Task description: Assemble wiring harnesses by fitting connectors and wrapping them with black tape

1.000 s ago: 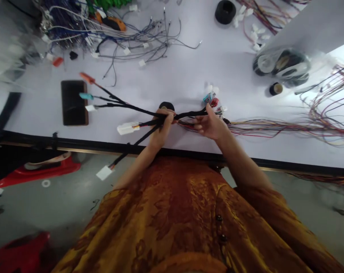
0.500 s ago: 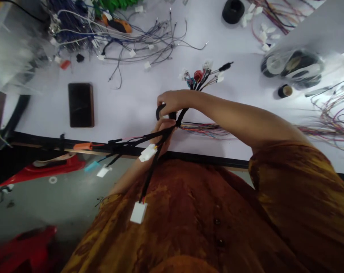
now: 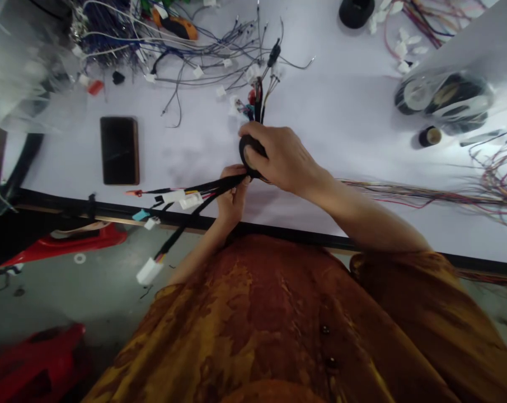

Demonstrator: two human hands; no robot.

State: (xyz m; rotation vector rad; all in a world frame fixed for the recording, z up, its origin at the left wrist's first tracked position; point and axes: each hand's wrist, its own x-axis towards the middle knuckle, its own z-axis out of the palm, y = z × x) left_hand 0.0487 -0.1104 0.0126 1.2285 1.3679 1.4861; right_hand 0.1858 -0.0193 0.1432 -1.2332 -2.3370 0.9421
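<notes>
My right hand (image 3: 278, 154) grips a roll of black tape (image 3: 248, 150), fingers over its top and thumb at its core. The roll sits against the junction of a black-wrapped wire harness (image 3: 211, 186). Just below and left, my left hand (image 3: 232, 196) is closed around the harness at that junction. Taped branches run left to white connectors (image 3: 149, 272) and a small blue connector (image 3: 141, 214), some hanging past the table edge. Other branches point away from me, ending in white, red and black connectors (image 3: 273, 53). Loose unwrapped wires (image 3: 375, 187) stretch off to the right under my right forearm.
A phone (image 3: 120, 150) lies left on the white table. Behind are loose grey wires (image 3: 220, 56) and an orange-black tool (image 3: 175, 23). Another black roll (image 3: 356, 12), a bagged bundle of rolls (image 3: 446, 101) and a small roll (image 3: 430, 136) stand right. Red stools (image 3: 39, 364) are below.
My right hand has swung with the tape roll from the left side over the harness to its right. The far connectors have shifted left, and the hanging connector has swung left and up.
</notes>
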